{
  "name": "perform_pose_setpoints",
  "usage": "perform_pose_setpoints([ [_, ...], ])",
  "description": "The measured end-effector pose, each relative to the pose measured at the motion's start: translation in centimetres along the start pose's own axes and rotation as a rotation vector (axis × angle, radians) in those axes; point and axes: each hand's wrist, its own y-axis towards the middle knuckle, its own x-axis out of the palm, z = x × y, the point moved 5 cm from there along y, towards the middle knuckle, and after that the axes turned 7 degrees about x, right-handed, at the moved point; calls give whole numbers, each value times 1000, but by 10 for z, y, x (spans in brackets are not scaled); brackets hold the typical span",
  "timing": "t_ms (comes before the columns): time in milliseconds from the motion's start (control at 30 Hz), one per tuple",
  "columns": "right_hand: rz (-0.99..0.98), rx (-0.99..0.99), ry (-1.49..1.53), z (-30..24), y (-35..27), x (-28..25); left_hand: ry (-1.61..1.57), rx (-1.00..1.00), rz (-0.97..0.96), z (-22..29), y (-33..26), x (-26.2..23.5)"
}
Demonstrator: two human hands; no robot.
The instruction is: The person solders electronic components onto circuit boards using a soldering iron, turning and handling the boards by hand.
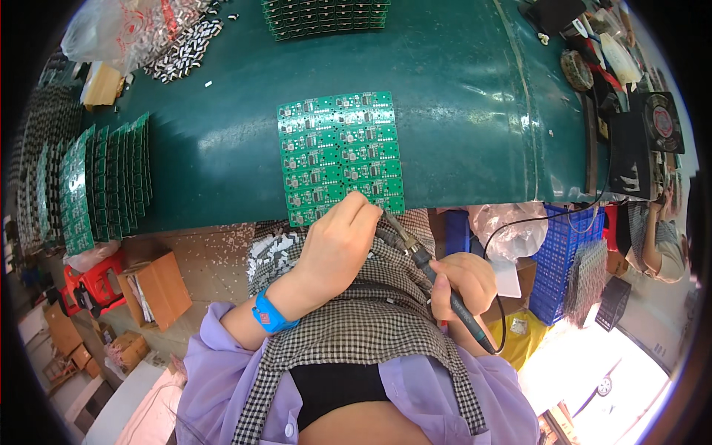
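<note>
A green circuit board panel (340, 154), made of several small boards in two columns, lies flat on the table with its near end at the table's front edge. My left hand (337, 245) is over that near end, thumb and fingers pinched together; whatever they hold is hidden. My right hand (466, 282) is wrapped round the dark handle of a soldering iron (423, 258). The iron points up and left, its tip close to my left fingertips at the panel's near edge. Small white parts (273, 252) lie on the checked apron in my lap, left of my left wrist.
Stacked circuit panels (111, 174) stand on the left; another stack (326, 16) is at the far edge. Small black-and-white parts (185, 53) spill beside a plastic bag (111, 30). The iron's cable (504, 326) loops up to the right, past a blue crate (567, 259). Tools and a fan (662, 122) sit at the right.
</note>
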Motion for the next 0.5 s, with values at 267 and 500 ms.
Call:
perform_pose_setpoints([
  [267,149,-28,-73,-5,4,-17,531,50,258,-25,-13,-99],
  [500,-15,141,-2,-3,59,27,527,-111,553,-76,32,-148],
])
